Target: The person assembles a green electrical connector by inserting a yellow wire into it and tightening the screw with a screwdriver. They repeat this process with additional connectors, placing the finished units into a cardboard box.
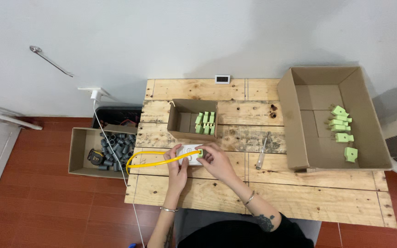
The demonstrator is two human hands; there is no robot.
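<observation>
I see a white socket block (189, 154) near the table's (253, 197) left edge — my left hand (176, 166) grips it, my right hand (214, 158) pinches a green plug (200, 153) on it. A yellow cable (155, 160) runs left; a small box (182, 120) of green plugs sits just beyond.

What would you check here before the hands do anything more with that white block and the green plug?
1. Left hand steadies white socket block: ok.
2. Right hand on green plastic plug: ok.
3. Plug fully seated: cannot tell.
4. Yellow cable lies free across wooden table: ok.
5. Screwdriver within reach: ok.
6. Small cardboard box holds more green plugs: ok.
</observation>
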